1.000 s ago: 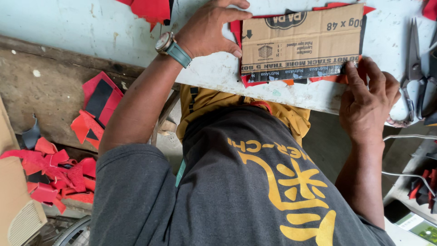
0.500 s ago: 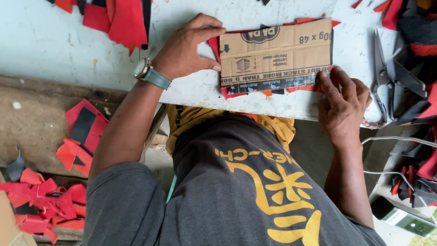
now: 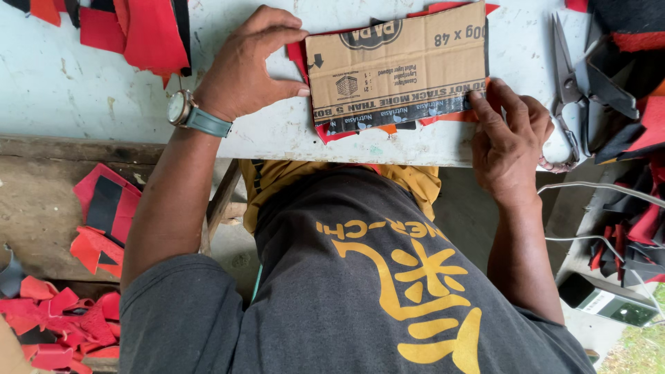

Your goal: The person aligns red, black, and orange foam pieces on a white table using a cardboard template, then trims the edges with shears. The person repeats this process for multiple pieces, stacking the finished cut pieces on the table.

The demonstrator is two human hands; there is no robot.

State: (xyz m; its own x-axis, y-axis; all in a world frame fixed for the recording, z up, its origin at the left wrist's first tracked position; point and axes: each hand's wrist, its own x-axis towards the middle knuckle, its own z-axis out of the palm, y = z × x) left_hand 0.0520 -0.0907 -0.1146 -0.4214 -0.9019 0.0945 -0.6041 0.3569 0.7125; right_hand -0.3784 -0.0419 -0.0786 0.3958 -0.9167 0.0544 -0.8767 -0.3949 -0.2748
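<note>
Cardboard piece [image 3: 397, 66] is lying flat on the white surface [image 3: 104, 90], near its front edge, w/ red fabric pieces [image 3: 330, 131] peeking out from under it. Left hand [image 3: 242, 66] is sitting at the cardboard's left end; thumb and fingers [image 3: 287, 36] are pinching that edge, top and bottom. Right hand [image 3: 511, 142] is pressing on the cardboard's lower right corner w/ fingers spread flat, not clenched, partly hanging over the surface's edge. A wristwatch [image 3: 181, 109] w/ a teal band is sitting on the left wrist. Scissors [image 3: 569, 90] are lying just to the right of the right hand, blades pointing away. More red and black scraps [image 3: 135, 31] are piling up at the far left of the surface, and lots more are lying on the floor [image 3: 41, 208] below, left of the person.
</note>
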